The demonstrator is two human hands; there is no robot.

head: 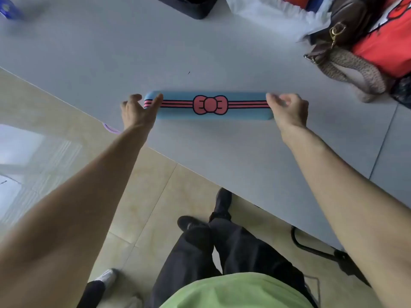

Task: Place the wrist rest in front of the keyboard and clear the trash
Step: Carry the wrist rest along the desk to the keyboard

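Seen from above, a person in a green shirt and dark trousers stands at the near edge of a pale grey table (89,54) and reaches both bare arms across it. At about 11 o'clock, in the far left corner, a blue object (10,8) sits blurred beyond telling. Toward 9 o'clock, the left hand (138,112) lies at the left end of the wrist rest (210,105), thumb laid over its pink stripes and the other fingers loosely spread past the end, touching rather than clamped around it. Just below that hand, a thin lilac scrap (110,128) pokes past the table edge. The wrist rest itself, a long blue pad with a pink bow at its middle, lies flat on the tabletop at the centre of the scene, running left to right between the two hands. At 12 o'clock a dark box-like item (189,5) is cut off by the top of the view. The right hand (289,110) covers the pad's right end, fingers curled over it; motion blur hides how firmly they hold. At 1 to 2 o'clock, a white plastic bag (266,16), a brown handbag (347,56) with a woven strap and red fabric (387,45) crowd the far right corner, well apart from the pad.
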